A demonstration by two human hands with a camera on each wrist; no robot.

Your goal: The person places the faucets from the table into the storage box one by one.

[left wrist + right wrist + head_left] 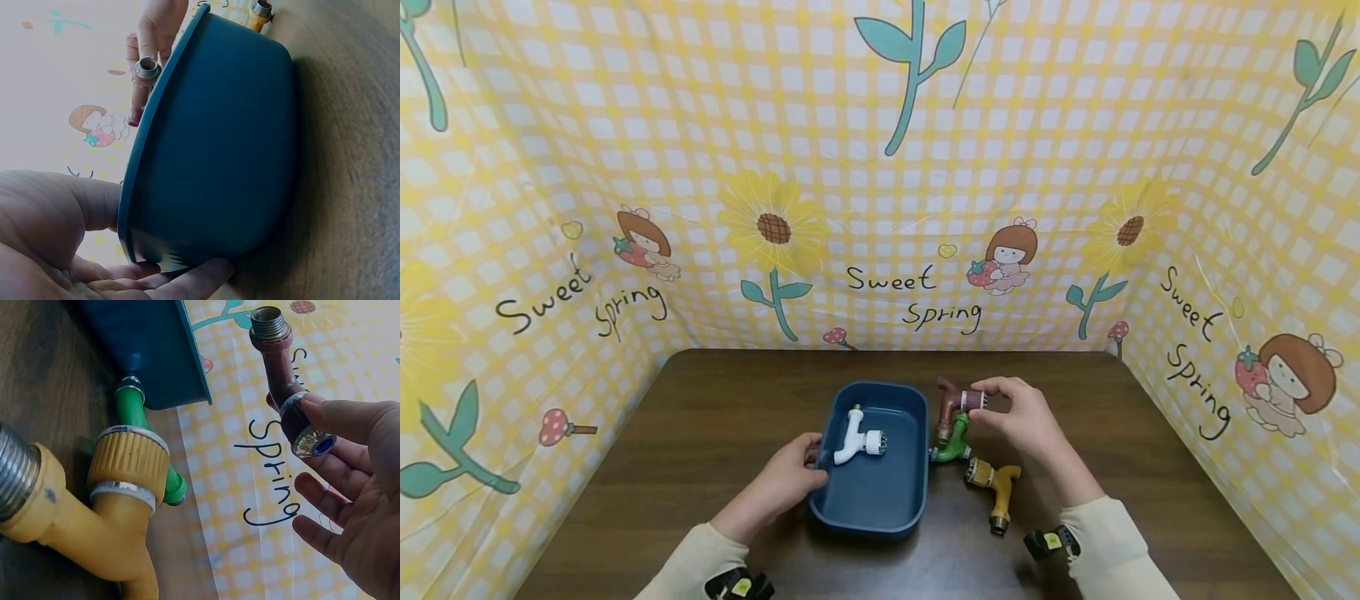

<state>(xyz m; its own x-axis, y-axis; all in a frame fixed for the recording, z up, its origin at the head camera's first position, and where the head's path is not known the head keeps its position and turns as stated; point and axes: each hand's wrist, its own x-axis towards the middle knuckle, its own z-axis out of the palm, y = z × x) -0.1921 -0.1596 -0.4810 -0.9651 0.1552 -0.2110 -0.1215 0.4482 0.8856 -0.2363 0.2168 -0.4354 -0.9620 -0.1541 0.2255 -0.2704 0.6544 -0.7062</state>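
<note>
My right hand (1028, 419) pinches a brown tap (950, 407) by its ribbed knob, between thumb and fingers. In the right wrist view the brown tap (281, 370) is held up off the table, its threaded metal end upward. My left hand (784, 477) grips the left side of a dark blue plastic basin (880, 500), thumb at the rim and fingers against the outer wall. Inside the basin lies a white tap (852, 439). A green tap (953, 448) lies just right of the basin, partly below the brown one. Nearer me is a yellow tap (1002, 485).
The brown wooden table (715, 417) carries everything. A yellow checked cloth (880, 208) with printed flowers rises around its back and sides. Both wrists wear black straps with small devices, the right one (1048, 543) near the yellow tap.
</note>
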